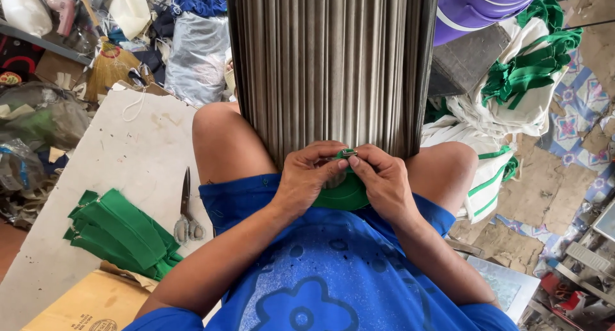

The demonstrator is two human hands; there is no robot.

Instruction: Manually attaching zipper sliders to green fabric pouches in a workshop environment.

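Note:
A green fabric piece (343,195) lies on my lap, above my blue shorts. My left hand (310,177) and my right hand (383,180) pinch its top edge together, fingertips meeting around a small metal part (347,153) on the green edge. Just beyond my hands hangs a tall bundle of grey-beige strips (330,62), standing between my knees.
A stack of green fabric strips (122,233) and scissors (186,209) lie on a white board (115,151) to my left, with a cardboard box (90,302) below. White bags with green handles (519,81) pile up at right. Clutter and a broom (106,55) fill the far left.

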